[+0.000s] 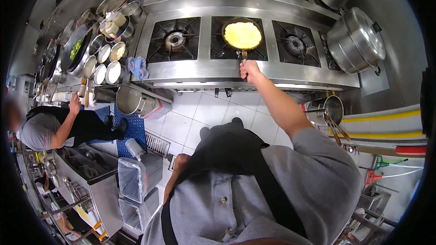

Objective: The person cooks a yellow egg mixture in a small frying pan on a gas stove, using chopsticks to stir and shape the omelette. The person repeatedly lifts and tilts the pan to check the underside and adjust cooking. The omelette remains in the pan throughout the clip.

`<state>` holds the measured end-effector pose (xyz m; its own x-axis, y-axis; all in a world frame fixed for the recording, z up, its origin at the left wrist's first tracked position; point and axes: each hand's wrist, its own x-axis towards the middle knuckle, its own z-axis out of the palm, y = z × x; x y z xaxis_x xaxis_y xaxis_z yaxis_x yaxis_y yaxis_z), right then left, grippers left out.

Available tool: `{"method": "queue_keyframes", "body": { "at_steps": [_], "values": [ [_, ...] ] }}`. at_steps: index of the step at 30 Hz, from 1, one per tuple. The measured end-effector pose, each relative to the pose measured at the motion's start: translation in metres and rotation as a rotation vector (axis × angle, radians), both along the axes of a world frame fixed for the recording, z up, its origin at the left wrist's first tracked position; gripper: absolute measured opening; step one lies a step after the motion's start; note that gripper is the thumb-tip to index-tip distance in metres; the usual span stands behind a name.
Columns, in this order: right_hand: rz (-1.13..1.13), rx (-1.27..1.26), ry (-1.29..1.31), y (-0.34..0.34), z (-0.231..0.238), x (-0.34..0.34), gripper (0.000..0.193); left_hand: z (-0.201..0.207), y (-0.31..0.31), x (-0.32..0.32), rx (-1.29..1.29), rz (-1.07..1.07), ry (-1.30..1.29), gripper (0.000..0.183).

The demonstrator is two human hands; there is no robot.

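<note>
My right hand point(250, 71) is closed round the dark handle of a small frying pan point(224, 37). The pan sits on the middle front burner, its handle toward me. Inside it a yellow egg omelette point(243, 35) spreads almost to the rim. Low at my left side, my left hand point(181, 160) has its fingers curled. A short dark end point(170, 157) sticks out past these fingers; what it belongs to is hidden.
A left burner point(175, 41) and a right burner point(294, 44) flank the pan. At right stands a large steel pot point(354, 41). A blue cloth point(137, 68) lies by containers at left. A co-worker point(54, 127) stands at left near plastic bins point(136, 179).
</note>
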<state>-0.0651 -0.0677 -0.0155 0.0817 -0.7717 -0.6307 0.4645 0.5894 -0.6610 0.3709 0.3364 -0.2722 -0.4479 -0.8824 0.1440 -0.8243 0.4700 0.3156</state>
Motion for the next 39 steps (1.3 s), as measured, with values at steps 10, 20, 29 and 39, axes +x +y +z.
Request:
{"method": "queue_keyframes", "body": {
  "at_steps": [10, 20, 29, 39],
  "values": [
    [0.018, 0.001, 0.102, 0.013, 0.013, -0.001, 0.027, 0.007, -0.02, -0.008, 0.182, -0.037, 0.107, 0.014],
    [-0.015, 0.098, 0.018, 0.011, 0.017, 0.005, 0.027, -0.002, -0.025, -0.002, 0.451, 0.081, 0.072, 0.021],
    [0.026, 0.06, 0.018, 0.027, 0.017, 0.013, 0.027, 0.096, -0.04, -0.019, 0.816, 0.289, 0.108, 0.024],
    [0.027, 0.058, 0.014, -0.005, 0.002, -0.005, 0.019, 0.011, -0.023, 0.016, 0.926, 0.232, 0.122, 0.023]
  ]
}}
